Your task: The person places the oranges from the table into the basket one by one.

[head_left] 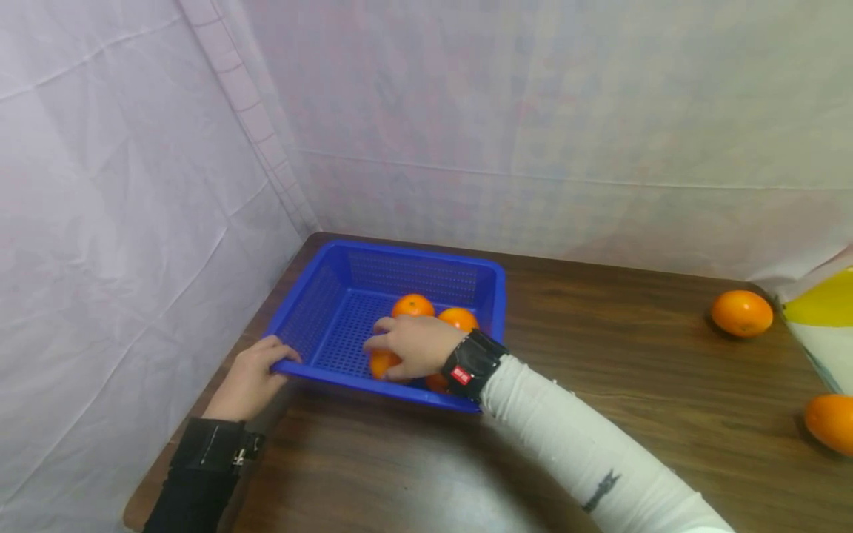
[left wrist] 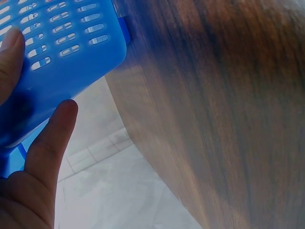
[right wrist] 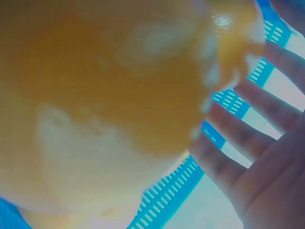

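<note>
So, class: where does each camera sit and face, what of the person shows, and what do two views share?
Head: on the head, looking forward and down at the basket, oranges and table; left hand, right hand and forearms show.
Left wrist: on that wrist, facing the basket's corner and table; part of the left hand shows at left.
Right wrist: on that wrist, facing blurred oranges close up; the right hand shows at right.
Shared: head and right wrist both show oranges, basket and right hand.
</note>
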`<state>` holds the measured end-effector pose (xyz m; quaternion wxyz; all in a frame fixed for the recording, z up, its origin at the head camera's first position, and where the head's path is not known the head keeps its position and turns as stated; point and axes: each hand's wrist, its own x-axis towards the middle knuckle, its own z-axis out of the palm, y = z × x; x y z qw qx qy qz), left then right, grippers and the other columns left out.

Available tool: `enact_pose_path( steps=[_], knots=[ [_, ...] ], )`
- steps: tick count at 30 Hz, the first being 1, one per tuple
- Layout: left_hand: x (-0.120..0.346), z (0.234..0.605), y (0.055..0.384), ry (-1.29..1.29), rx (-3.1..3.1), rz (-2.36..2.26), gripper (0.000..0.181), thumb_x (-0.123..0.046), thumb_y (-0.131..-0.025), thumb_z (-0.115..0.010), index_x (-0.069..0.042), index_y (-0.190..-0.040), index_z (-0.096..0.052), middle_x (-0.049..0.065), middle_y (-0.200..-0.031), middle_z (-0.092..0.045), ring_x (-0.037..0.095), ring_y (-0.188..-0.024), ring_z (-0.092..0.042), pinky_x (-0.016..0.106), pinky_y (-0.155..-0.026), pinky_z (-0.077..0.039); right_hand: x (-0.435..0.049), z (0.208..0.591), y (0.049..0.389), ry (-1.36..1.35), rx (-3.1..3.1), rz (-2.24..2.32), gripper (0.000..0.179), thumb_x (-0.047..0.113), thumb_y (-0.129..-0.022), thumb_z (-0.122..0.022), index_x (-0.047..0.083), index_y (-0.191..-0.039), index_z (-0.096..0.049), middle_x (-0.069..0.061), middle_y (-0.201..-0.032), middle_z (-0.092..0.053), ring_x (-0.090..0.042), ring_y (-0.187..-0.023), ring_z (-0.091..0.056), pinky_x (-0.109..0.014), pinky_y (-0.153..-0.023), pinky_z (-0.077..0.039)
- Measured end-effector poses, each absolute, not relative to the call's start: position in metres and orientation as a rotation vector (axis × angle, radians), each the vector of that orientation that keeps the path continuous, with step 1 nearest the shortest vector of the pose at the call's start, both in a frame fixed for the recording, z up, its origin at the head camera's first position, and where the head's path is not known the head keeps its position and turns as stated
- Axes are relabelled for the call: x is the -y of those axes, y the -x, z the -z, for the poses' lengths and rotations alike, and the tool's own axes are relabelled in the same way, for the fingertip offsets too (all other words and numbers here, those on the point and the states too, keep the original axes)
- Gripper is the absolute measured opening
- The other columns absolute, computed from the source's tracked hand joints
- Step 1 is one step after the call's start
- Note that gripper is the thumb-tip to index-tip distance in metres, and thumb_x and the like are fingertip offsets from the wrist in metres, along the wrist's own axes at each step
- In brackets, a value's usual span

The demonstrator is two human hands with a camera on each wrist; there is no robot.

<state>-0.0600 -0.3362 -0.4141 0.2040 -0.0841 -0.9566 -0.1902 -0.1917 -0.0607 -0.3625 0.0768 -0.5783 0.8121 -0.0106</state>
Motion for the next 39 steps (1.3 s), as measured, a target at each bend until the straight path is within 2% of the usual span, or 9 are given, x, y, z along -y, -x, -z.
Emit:
enact_pose_path(
  steps=[7, 14, 19, 30, 39],
  knots=[
    [0.338, 0.416, 0.061, 0.244, 2.660, 0.536, 0.036, 0.019, -0.066, -0.072, -0.011, -0.086, -0.074, -0.001, -0.086, -0.064, 0.018, -0.081, -0.064, 0.037, -0.070, -0.055, 0.055, 0.349, 0.189, 1.679, -2.442, 0.134, 0.058, 0.047, -0.093, -0.066, 0.027, -0.146, -0.053, -0.007, -0.145, -0.052, -0.019, -0.115, -0.063, -0.039, -0.099, -0.053],
    [0.339, 0.417, 0.061, 0.256, 2.650, 0.527, 0.036, 0.019, -0.065, -0.073, -0.011, -0.086, -0.074, -0.002, -0.086, -0.064, 0.018, -0.080, -0.064, 0.036, -0.070, -0.054, 0.048, 0.334, 0.188, 1.652, -2.459, 0.173, 0.058, 0.048, -0.094, -0.064, 0.026, -0.146, -0.052, -0.005, -0.145, -0.052, -0.021, -0.123, -0.058, -0.042, -0.100, -0.052],
    [0.340, 0.417, 0.062, 0.270, 2.635, 0.515, 0.037, 0.019, -0.064, -0.072, -0.011, -0.085, -0.073, -0.002, -0.085, -0.064, 0.018, -0.079, -0.063, 0.036, -0.069, -0.054, 0.041, 0.326, 0.190, 1.639, -2.483, 0.182, 0.057, 0.049, -0.095, -0.063, 0.025, -0.145, -0.053, -0.005, -0.145, -0.053, -0.021, -0.126, -0.056, -0.040, -0.104, -0.050],
    [0.342, 0.417, 0.063, 0.271, 2.640, 0.511, 0.037, 0.019, -0.064, -0.072, -0.010, -0.086, -0.074, -0.001, -0.085, -0.064, 0.018, -0.079, -0.063, 0.036, -0.068, -0.054, 0.020, 0.321, 0.197, 1.615, -2.555, 0.288, 0.051, 0.048, -0.094, -0.065, 0.028, -0.141, -0.057, -0.003, -0.141, -0.055, -0.023, -0.123, -0.057, -0.041, -0.106, -0.048],
    [0.344, 0.417, 0.063, 0.291, 2.605, 0.496, 0.037, 0.019, -0.062, -0.073, -0.011, -0.084, -0.073, -0.002, -0.084, -0.063, 0.016, -0.077, -0.061, 0.035, -0.067, -0.053, 0.002, 0.318, 0.202, 1.573, -2.606, 0.306, 0.055, 0.047, -0.093, -0.067, 0.022, -0.141, -0.058, -0.009, -0.141, -0.056, -0.026, -0.124, -0.058, -0.044, -0.107, -0.047]
  ],
)
